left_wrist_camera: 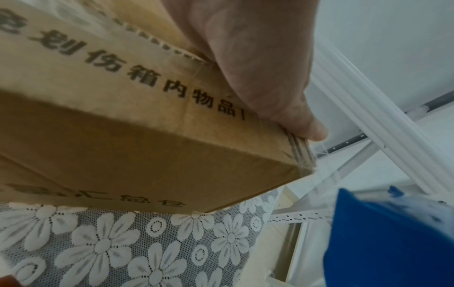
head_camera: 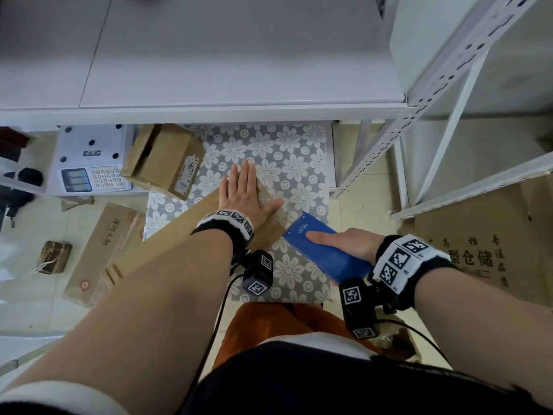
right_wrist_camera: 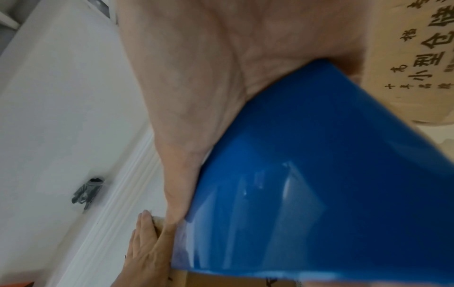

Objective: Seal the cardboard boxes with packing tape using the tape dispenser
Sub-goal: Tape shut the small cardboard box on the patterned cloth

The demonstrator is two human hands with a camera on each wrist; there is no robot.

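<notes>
A long brown cardboard box (head_camera: 179, 232) lies slantwise on a floral mat (head_camera: 284, 151). My left hand (head_camera: 248, 190) rests flat on its far end, fingers straight and thumb spread. The left wrist view shows the thumb of that hand (left_wrist_camera: 258, 68) at the top edge of the printed box (left_wrist_camera: 147, 136). My right hand (head_camera: 344, 244) grips a blue tape dispenser (head_camera: 317, 256), thumb lying along its top, with its nose right beside the box's near right edge. The dispenser (right_wrist_camera: 319, 184) fills the right wrist view, where the left hand (right_wrist_camera: 145, 242) appears beyond it. No tape roll shows.
A second, smaller cardboard box (head_camera: 167, 163) sits tilted at the mat's back left, next to a white scale (head_camera: 89, 163). Another long box (head_camera: 101, 250) lies on the floor at left. A white table (head_camera: 209, 55) overhangs the back. White shelf framing (head_camera: 434, 100) and flattened cardboard (head_camera: 478, 250) stand right.
</notes>
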